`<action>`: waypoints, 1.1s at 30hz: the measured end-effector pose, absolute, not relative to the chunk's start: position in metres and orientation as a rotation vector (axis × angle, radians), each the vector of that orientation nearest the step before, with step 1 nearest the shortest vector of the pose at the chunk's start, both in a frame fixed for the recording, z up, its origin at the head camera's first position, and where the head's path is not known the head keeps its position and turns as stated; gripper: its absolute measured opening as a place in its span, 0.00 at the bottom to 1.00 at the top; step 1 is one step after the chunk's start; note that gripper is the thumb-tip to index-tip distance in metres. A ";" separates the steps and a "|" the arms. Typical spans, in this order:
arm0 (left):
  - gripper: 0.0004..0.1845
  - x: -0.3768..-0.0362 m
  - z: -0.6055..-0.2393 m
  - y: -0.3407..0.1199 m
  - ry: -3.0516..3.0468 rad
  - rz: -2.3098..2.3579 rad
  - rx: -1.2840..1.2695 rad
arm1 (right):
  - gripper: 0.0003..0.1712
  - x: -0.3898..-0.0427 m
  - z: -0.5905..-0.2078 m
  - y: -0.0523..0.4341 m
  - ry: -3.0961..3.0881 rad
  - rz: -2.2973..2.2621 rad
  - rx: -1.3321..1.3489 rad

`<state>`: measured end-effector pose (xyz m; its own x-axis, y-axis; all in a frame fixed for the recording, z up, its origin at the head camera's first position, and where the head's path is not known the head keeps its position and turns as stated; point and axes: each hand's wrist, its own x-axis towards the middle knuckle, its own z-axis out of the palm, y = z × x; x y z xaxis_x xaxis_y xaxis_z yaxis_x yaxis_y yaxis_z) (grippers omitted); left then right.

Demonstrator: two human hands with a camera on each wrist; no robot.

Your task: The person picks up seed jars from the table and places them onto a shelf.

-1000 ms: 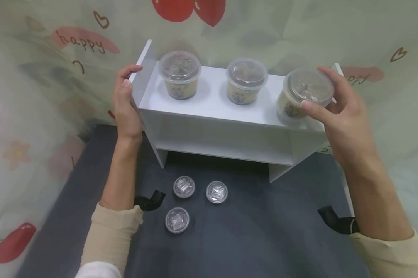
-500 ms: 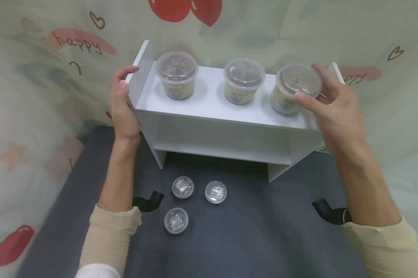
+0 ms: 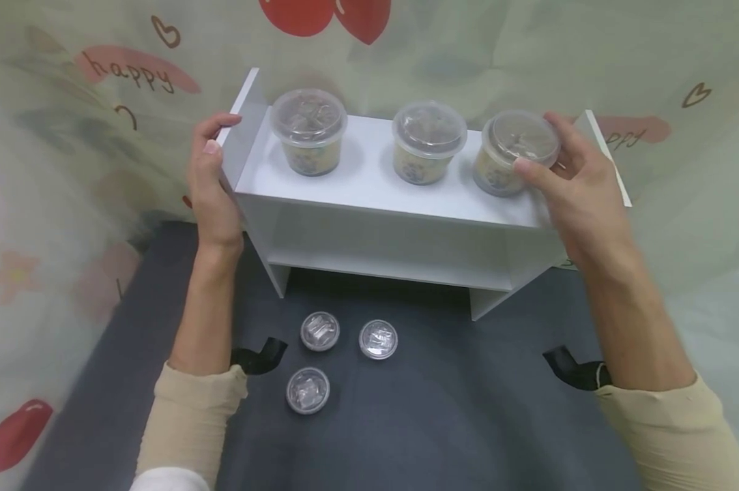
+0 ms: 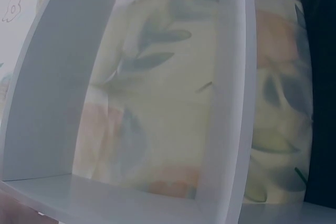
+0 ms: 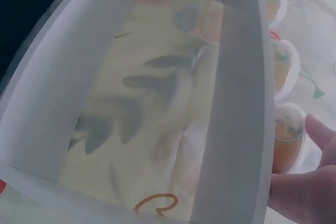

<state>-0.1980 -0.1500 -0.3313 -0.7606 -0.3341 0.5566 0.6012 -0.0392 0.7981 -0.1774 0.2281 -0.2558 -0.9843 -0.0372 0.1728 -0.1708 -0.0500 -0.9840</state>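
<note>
A white two-tier shelf unit (image 3: 369,187) stands ahead in the head view. My left hand (image 3: 212,187) grips the edge of its left side panel (image 3: 246,129), with the thumb in front; just a corner of that hand shows in the left wrist view. My right hand (image 3: 587,194) holds a clear lidded plastic tub (image 3: 498,167) at the right end of the top board, thumb at the lid's front and fingers behind. Two matching tubs share that board, a middle tub (image 3: 424,160) and a left tub (image 3: 310,150). The right wrist view shows the held tub (image 5: 287,142) beside my thumb and finger.
Three small round lidded cups lie on the dark surface (image 3: 443,409) before the shelf: a back-left cup (image 3: 320,331), a right cup (image 3: 378,339) and a front cup (image 3: 308,391). A patterned curtain (image 3: 498,54) hangs behind and at both sides. The right side panel (image 3: 602,153) rises beside my right hand.
My right hand has moved left and slightly back with the tub, which went from tilted near the right end to more upright on the board, closer to the middle tub. My left hand keeps its grip.
</note>
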 end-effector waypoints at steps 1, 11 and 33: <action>0.22 -0.198 -0.331 -0.150 -1.596 -1.865 -0.288 | 0.47 -0.178 -0.256 0.228 -2.104 2.201 0.245; 0.23 -0.197 -0.331 -0.147 -1.596 -1.867 -0.276 | 0.51 -0.179 -0.262 0.230 -2.057 2.287 0.361; 0.21 -0.186 -0.321 -0.155 -1.635 -2.022 -0.201 | 0.51 -0.178 -0.262 0.224 -2.136 2.142 0.242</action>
<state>-0.1862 -0.1547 -0.3213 -0.8501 -0.3042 0.4298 0.4840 -0.1296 0.8654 -0.1775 0.2238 -0.2621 -0.9816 -0.0363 0.1873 -0.1872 -0.0066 -0.9823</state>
